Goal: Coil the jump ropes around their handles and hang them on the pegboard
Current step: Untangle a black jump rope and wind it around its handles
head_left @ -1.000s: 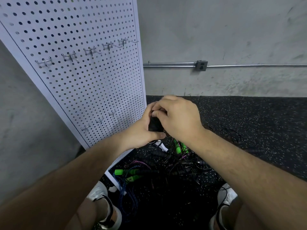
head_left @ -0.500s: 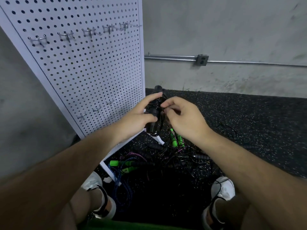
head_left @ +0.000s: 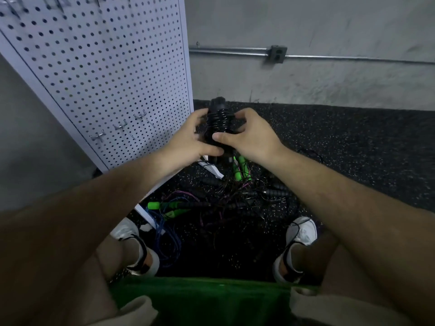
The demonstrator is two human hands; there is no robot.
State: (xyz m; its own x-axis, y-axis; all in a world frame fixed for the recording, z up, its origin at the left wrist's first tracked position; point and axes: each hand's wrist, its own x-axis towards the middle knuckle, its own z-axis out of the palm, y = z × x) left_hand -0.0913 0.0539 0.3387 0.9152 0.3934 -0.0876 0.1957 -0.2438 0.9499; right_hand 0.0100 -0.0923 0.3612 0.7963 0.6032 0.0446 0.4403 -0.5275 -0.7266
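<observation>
Nearest, a tangle of loose jump ropes (head_left: 226, 201) lies on the dark floor (head_left: 353, 142) between the person's shoes (head_left: 302, 231). Just beyond, the left hand (head_left: 188, 140) and right hand (head_left: 254, 135) grip a black coiled jump rope (head_left: 219, 123) upright in the air, their fingers (head_left: 242, 112) curled round its sides. The pegboard (head_left: 106, 67) stands at far left.

One wide-angle camera, worn on the person's head, looks forward and steeply down along both forearms. The left hand (head_left: 188, 140) and right hand (head_left: 256, 137), gripping a coiled jump rope (head_left: 217, 123), sit close at frame centre. The pegboard (head_left: 106, 67) fills the upper left, the concrete wall (head_left: 306, 24) spans the top, and the rubber floor (head_left: 353, 142) lies below, farther off
</observation>
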